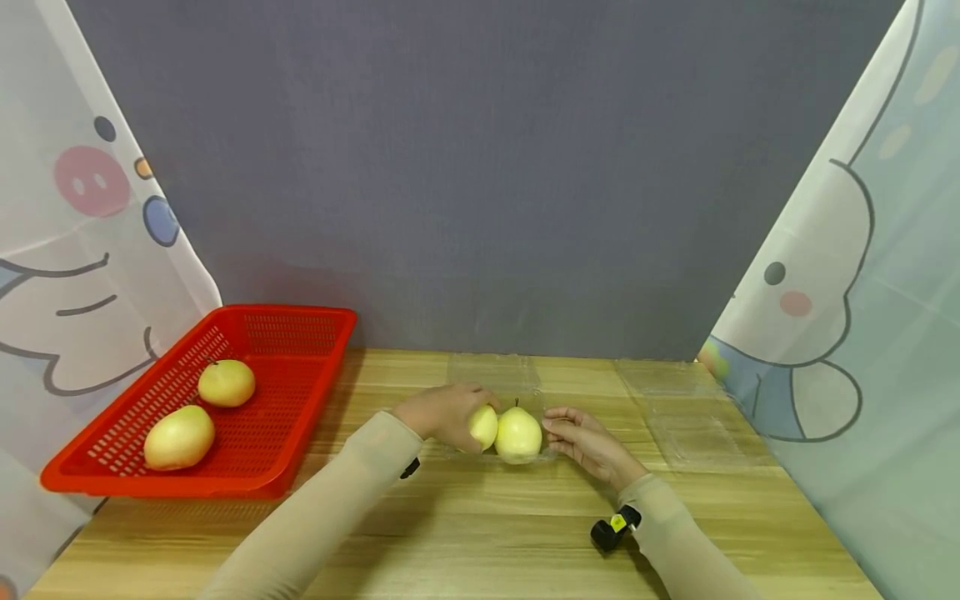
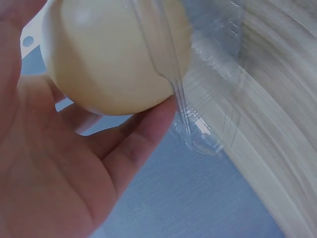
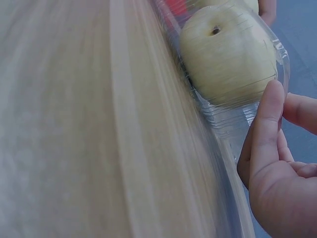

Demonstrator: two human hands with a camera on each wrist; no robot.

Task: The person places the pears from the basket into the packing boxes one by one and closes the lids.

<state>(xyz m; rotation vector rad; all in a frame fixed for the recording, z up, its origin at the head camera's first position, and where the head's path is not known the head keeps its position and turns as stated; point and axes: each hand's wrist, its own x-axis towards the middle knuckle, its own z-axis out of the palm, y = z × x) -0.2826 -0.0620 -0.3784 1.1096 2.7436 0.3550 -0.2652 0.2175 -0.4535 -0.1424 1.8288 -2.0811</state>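
Fingers of left hand (image 1: 442,414) curled round pear (image 1: 483,426), right hand (image 1: 588,446) steadying clear tray (image 1: 525,385)

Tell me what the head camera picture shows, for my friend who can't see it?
A person's left hand holds a pear beside a second pear in a clear plastic tray on a wooden table; the right hand touches the tray. A red basket holds two more.

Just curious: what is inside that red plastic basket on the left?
Two yellow-green pears lie in the red plastic mesh basket: one rounder pear farther back, one longer pear nearer. The near wall hides a strip of the basket's floor.
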